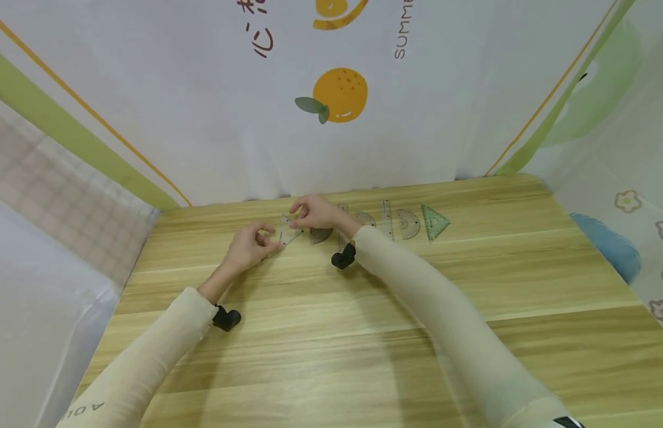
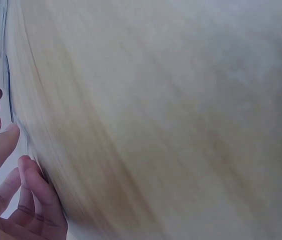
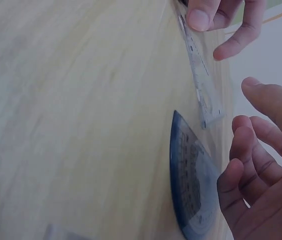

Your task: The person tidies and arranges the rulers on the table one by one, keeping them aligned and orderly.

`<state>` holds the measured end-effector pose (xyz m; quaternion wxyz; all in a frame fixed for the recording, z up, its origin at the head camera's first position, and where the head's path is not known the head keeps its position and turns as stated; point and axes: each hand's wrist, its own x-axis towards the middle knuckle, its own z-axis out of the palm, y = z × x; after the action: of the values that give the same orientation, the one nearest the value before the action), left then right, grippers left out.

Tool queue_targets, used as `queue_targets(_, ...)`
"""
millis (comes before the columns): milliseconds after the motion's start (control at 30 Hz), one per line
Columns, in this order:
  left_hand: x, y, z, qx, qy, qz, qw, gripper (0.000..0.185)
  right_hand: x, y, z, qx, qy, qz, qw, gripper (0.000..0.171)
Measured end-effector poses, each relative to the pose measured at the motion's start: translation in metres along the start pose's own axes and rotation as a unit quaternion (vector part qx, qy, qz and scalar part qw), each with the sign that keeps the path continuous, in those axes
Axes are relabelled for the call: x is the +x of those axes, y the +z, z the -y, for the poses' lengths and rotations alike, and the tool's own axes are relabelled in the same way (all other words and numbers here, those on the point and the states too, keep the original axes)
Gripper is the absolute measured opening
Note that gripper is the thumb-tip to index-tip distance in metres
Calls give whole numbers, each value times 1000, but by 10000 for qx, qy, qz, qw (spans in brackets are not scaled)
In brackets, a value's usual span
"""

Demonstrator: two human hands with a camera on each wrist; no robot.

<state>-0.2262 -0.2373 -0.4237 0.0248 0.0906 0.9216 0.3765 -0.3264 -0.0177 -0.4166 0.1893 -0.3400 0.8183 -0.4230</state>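
A clear plastic ruler lies on the wooden table near its far edge, between my two hands. My left hand pinches its left end; the right wrist view shows that thumb on the ruler. My right hand hovers over the other end with loosely curled fingers and a gap to the thumb, holding nothing. A dark blue protractor lies flat just beside the right hand, seen in the head view as the protractor. In the left wrist view only the left hand's fingers and blurred wood show.
To the right along the far edge lie a second protractor, a clear straight ruler, a third protractor and a green set square. Printed cloth walls enclose the table on three sides.
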Motion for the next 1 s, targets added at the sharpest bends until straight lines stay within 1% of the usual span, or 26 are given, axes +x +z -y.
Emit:
queue_targets(233,2,3,0,116,-13,-80,9999,40,5,5,3,-98,-15,47,9999,41)
queue_targets(567,0,3,4,50,-53,-107,9999,40,14,7,6,-310,-25,37,9995,39)
queue_targets(767,-1,3,5,111,-101,-106,9998,39,17,6,10,-570,75,86,9983,40)
queue_targets(1000,1,3,1,99,-166,-56,9998,40,20,4,12,-626,188,181,9977,41)
